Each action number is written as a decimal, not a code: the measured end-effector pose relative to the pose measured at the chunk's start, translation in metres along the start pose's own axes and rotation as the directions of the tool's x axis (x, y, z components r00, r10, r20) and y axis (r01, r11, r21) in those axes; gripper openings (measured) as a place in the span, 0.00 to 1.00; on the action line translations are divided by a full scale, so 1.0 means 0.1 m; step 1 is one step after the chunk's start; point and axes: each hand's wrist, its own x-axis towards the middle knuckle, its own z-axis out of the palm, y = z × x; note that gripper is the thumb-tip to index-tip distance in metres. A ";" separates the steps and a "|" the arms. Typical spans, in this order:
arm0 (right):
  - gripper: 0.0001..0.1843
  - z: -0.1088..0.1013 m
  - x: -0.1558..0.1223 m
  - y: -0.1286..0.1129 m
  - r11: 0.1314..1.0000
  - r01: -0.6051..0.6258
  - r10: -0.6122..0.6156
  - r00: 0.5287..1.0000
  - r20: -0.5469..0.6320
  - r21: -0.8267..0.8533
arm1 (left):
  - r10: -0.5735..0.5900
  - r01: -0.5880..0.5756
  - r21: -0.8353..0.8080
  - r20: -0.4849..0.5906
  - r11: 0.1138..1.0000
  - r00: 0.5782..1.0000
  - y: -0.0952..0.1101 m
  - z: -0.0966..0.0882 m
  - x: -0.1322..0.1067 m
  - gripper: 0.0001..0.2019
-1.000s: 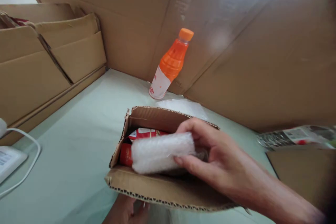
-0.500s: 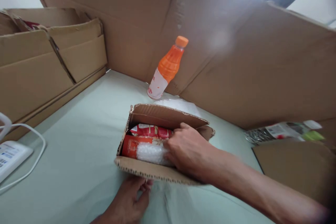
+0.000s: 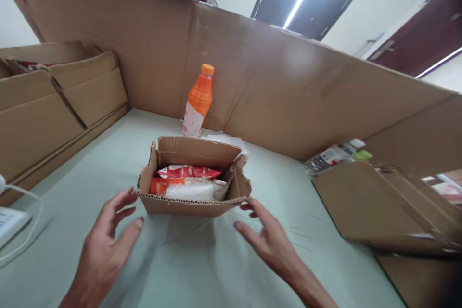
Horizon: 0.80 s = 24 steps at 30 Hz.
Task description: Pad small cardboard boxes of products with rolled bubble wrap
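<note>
An open cardboard box [image 3: 187, 208] stands on the pale green table with its flaps up. Inside it lie a red packet [image 3: 187, 172], an orange packet [image 3: 159, 186] and a piece of white bubble wrap [image 3: 189, 192]. My left hand [image 3: 108, 240] is at the box's left front corner, thumb and fingers apart, holding nothing. Opposite it, my right hand [image 3: 265, 236] is open too, fingertips close to the right front corner. Whether the fingertips touch the cardboard I cannot tell.
Behind the box stands an orange drink bottle [image 3: 198, 101], with a white sheet [image 3: 227, 140] beside it. A tall cardboard wall [image 3: 260, 86] closes the back. Left are a bigger carton [image 3: 57, 96] and a white device with a cable [image 3: 14, 219]. Right, a clear bottle [image 3: 332, 156] lies beside another carton [image 3: 368, 202].
My right hand has come out of the box to its right front corner and opened. My left hand has moved from below the front side to the left corner. The view has shifted.
</note>
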 end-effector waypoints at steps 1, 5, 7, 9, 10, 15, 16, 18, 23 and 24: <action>0.26 0.15 0.04 -0.02 1.000 0.011 -0.011 1.000 0.011 0.028 | 0.013 -0.012 -0.025 0.053 1.000 0.999 0.02 0.08 0.07 0.31; 0.18 0.33 0.20 -0.10 0.998 0.015 -0.012 0.999 -0.046 0.064 | 0.041 -0.034 -0.085 0.083 0.996 0.996 0.15 0.52 0.22 0.33; 0.15 0.21 0.06 -0.02 0.997 -0.034 0.041 0.994 -0.103 0.069 | 0.081 -0.071 -0.103 0.095 0.992 0.992 0.23 0.75 0.14 0.32; 0.16 0.05 -0.29 0.15 0.995 -0.083 0.093 0.979 -0.180 0.060 | 0.103 -0.085 -0.097 0.200 0.992 0.974 0.28 0.93 -0.04 0.30; 0.17 -0.02 -0.52 0.25 0.994 -0.103 0.111 0.969 -0.220 0.048 | 0.108 -0.087 -0.088 0.276 0.992 0.955 0.28 0.98 -0.15 0.29; 0.48 -0.18 -1.62 0.63 0.988 -0.140 0.156 0.928 -0.338 0.072 | 0.244 -0.299 0.051 0.456 0.953 0.856 0.06 0.94 -0.42 0.22; 0.57 -0.19 -1.70 0.69 0.984 -0.131 0.164 0.931 -0.327 0.120 | 0.258 -0.339 0.095 0.470 0.936 0.844 -0.02 0.93 -0.40 0.22; 0.69 -0.18 -1.69 0.79 0.967 -0.097 0.163 0.948 -0.275 0.237 | 0.242 -0.354 0.146 0.496 0.924 0.834 -0.15 0.94 -0.33 0.22; 0.74 -0.05 -1.28 0.99 0.877 0.077 0.067 0.958 -0.280 0.474 | 0.150 -0.251 0.121 0.535 0.960 0.831 -0.21 1.12 -0.31 0.26; 0.72 -0.02 -1.24 1.01 0.865 0.105 0.065 0.946 -0.317 0.491 | 0.145 -0.235 0.109 0.525 0.966 0.838 -0.17 1.18 -0.34 0.27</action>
